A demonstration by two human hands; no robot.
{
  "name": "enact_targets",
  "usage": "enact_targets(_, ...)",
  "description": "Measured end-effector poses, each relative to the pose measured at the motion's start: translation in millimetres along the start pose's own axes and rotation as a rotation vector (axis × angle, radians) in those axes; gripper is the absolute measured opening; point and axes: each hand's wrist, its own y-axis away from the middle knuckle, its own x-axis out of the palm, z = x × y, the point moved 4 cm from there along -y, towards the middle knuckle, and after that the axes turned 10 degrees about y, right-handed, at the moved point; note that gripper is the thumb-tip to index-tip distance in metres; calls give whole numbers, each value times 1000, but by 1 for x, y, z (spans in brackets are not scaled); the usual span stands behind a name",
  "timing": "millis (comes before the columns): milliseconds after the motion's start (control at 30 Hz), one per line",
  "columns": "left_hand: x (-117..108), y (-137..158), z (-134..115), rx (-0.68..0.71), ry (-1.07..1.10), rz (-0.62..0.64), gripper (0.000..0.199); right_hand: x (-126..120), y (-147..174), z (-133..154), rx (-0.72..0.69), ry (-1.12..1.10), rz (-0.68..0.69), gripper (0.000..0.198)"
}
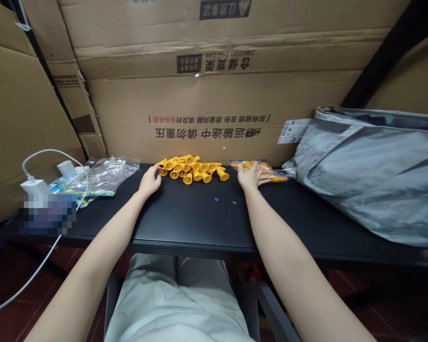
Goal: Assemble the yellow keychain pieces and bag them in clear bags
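Observation:
A pile of yellow horn-shaped plastic pieces (pixel 197 167) lies against the cardboard at the back of the black table, most flared ends facing me. My left hand (pixel 150 180) is cupped at the pile's left end, thumb and fingers slightly apart, touching the outermost piece. Right of the pile, my right hand (pixel 249 175) grips a clear plastic bag (pixel 278 174) that holds long orange-yellow pieces. Its fingers are partly hidden by the bag and its contents.
Crumpled clear packaging (pixel 107 173) and a white charger with cable (pixel 35 187) lie at the left. A large grey bag (pixel 371 175) takes up the right side. Cardboard (pixel 199 99) walls the back. Small bits (pixel 216 199) lie on the black table (pixel 192 223).

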Motion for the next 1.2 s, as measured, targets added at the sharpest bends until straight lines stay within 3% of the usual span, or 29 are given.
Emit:
enact_targets(233,-5,-2,3,-49,-126,-27,19,-7,2,7,-143,-46,-100,64)
enact_targets(533,-48,4,27,-393,-411,-289,48,-16,21,41,-428,-12,-147,53)
enact_targets(800,-50,5,66,-730,-348,-185,48,-14,24,42,-455,-18,-121,52)
enact_targets(1000,-48,4,67,-708,-383,-112,41,-11,22,37,-427,-24,-98,51)
enact_targets(1200,-58,2,76,-547,-392,-222,30,-12,24,38,-436,-22,-76,50)
